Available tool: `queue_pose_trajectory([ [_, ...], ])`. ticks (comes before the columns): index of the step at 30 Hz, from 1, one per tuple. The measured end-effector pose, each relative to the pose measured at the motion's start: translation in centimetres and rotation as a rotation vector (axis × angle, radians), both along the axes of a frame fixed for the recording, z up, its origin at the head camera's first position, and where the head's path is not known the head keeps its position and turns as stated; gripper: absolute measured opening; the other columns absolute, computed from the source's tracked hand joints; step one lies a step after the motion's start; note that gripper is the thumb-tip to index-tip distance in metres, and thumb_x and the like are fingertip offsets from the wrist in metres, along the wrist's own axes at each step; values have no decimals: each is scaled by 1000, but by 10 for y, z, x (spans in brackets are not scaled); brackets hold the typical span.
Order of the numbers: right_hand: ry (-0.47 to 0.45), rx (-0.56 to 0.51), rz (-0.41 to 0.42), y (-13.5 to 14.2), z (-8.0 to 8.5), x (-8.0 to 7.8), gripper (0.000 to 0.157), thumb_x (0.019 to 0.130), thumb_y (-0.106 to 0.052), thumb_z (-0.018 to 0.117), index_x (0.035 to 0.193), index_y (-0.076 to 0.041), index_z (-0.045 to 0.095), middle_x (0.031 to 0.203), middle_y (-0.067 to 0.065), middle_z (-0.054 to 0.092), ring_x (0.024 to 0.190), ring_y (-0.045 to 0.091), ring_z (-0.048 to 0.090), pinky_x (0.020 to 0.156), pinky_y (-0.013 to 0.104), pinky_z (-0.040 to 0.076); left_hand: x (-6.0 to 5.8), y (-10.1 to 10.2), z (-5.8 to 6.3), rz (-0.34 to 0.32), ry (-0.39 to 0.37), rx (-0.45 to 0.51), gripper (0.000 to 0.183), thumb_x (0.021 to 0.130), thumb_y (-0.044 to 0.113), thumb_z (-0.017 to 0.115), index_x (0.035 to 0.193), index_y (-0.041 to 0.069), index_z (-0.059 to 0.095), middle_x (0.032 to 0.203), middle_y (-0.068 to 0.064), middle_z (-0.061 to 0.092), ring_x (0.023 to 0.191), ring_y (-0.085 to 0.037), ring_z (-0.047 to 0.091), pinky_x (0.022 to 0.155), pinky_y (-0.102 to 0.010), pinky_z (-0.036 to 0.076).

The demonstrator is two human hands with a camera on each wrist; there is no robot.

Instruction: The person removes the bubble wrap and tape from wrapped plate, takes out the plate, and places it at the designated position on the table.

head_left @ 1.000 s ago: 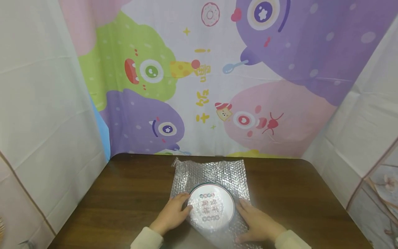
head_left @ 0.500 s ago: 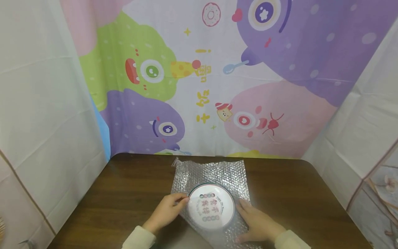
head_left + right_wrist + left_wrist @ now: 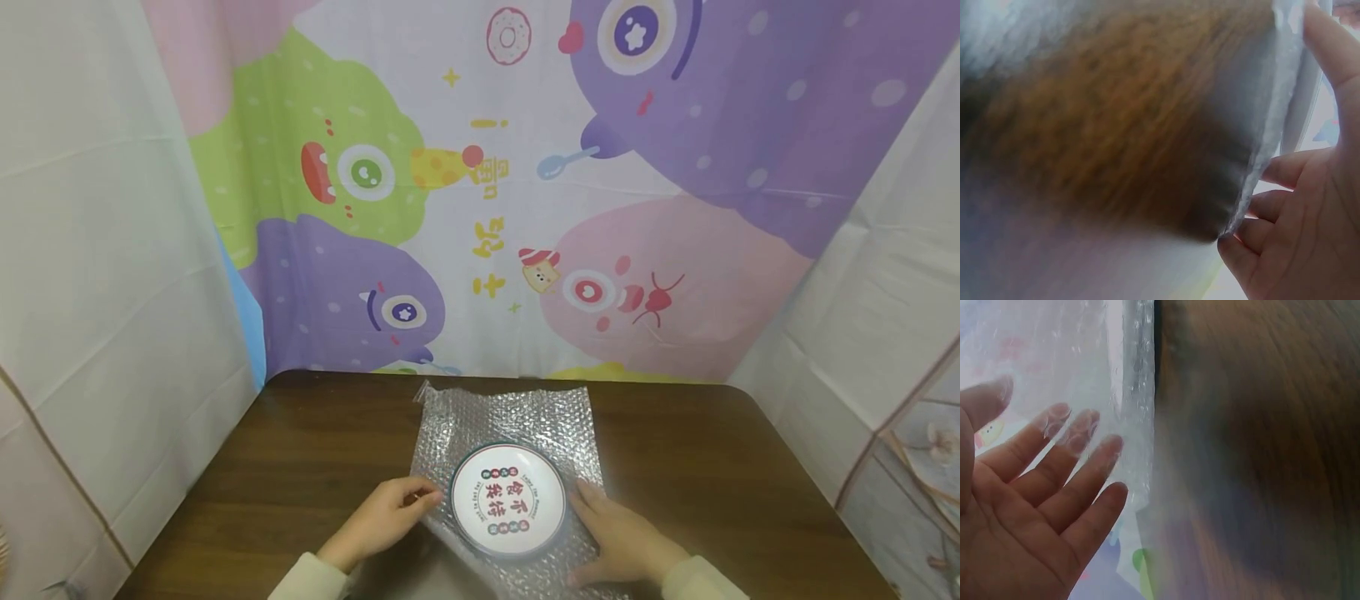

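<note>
A round white plate (image 3: 508, 498) with a dark rim and printed red characters lies on a sheet of bubble wrap (image 3: 517, 412) in the head view. To its left is my left hand (image 3: 386, 512), at the lifted near-left edge of the wrap. The left wrist view shows that hand's fingers (image 3: 1088, 462) spread, their tips behind the clear film (image 3: 1094, 356). My right hand (image 3: 626, 537) rests on the wrap just right of the plate. In the right wrist view its fingertips (image 3: 1238, 247) touch the edge of the wrap (image 3: 1272, 125).
The dark wooden table (image 3: 712, 467) extends on both sides of the wrap. A curtain (image 3: 480, 192) with cartoon monsters hangs behind it, and pale cloth walls (image 3: 127, 275) stand left and right.
My left hand has moved left and slightly down, away from the plate. The film layer over the plate has come off it, and the print shows clearly. My right hand has stayed still.
</note>
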State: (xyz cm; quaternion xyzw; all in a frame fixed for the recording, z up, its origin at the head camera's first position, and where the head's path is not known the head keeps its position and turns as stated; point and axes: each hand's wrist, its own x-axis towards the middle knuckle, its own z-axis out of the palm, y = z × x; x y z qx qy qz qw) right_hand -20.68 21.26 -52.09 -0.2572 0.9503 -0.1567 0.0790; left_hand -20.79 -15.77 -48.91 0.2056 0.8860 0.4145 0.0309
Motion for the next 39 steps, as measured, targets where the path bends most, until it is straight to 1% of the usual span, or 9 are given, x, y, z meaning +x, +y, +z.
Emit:
queue_pose_trajectory([
  [3, 2, -1, 5, 0, 0, 0, 126, 58, -81, 68, 150, -2, 34, 158, 28, 24, 140, 49, 34, 109, 61, 38, 3, -7, 2, -38, -46, -21, 37, 98, 39, 56, 115, 9, 69, 114, -6, 71, 105, -24, 66, 87, -42, 56],
  [6, 1, 3, 5, 0, 0, 0, 126, 58, -81, 68, 151, -3, 34, 157, 28, 25, 141, 49, 34, 109, 61, 38, 5, -12, 4, -68, -94, -43, 44, 97, 40, 57, 125, 6, 64, 129, -15, 65, 121, -42, 57, 97, -62, 47],
  [8, -1, 2, 2, 0, 0, 0, 126, 58, -81, 68, 150, -3, 34, 158, 28, 25, 141, 49, 34, 109, 61, 37, 7, -14, 6, -83, -124, -57, 48, 97, 41, 58, 130, 6, 61, 134, -19, 60, 126, -47, 52, 98, -68, 42],
  [12, 0, -2, 0, 1, 0, 1, 126, 58, -81, 68, 150, -2, 34, 157, 28, 25, 141, 49, 33, 109, 62, 37, 9, -18, 6, -116, -165, -84, 61, 91, 42, 65, 136, 3, 55, 139, -20, 57, 130, -47, 48, 102, -68, 39],
  [16, 13, -2, 4, 0, 1, 1, 125, 58, -80, 69, 150, -1, 35, 157, 29, 26, 140, 49, 35, 109, 61, 37, 14, -17, 3, -142, -123, -161, 76, 81, 41, 75, 138, -3, 50, 143, -24, 51, 134, -46, 45, 107, -64, 37],
  [21, 24, -1, 9, 0, 0, 1, 125, 59, -80, 68, 149, -1, 36, 157, 28, 27, 140, 48, 36, 109, 60, 38, 22, -11, -3, -118, -86, -245, 89, 71, 39, 81, 140, -6, 47, 149, -30, 41, 135, -51, 40, 106, -68, 35],
  [25, 15, -3, 2, 0, 0, 1, 125, 59, -81, 68, 149, -1, 36, 157, 28, 26, 140, 48, 35, 109, 61, 37, 25, -6, -9, -87, -82, -303, 94, 68, 40, 83, 141, -5, 46, 151, -29, 38, 137, -51, 38, 105, -68, 37],
  [32, -14, -16, -14, -2, 2, 3, 125, 57, -81, 68, 150, -3, 35, 158, 27, 25, 142, 48, 32, 110, 62, 36, 27, -2, -17, -53, -19, -405, 104, 62, 52, 85, 141, -3, 47, 154, -25, 36, 141, -48, 35, 105, -68, 37],
  [39, -12, -24, -13, -2, 5, 5, 125, 58, -79, 70, 150, -3, 34, 158, 28, 25, 142, 49, 32, 110, 62, 36, 28, -1, -17, -61, -36, -395, 102, 66, 52, 83, 143, -4, 45, 156, -26, 32, 143, -48, 30, 109, -69, 30],
])
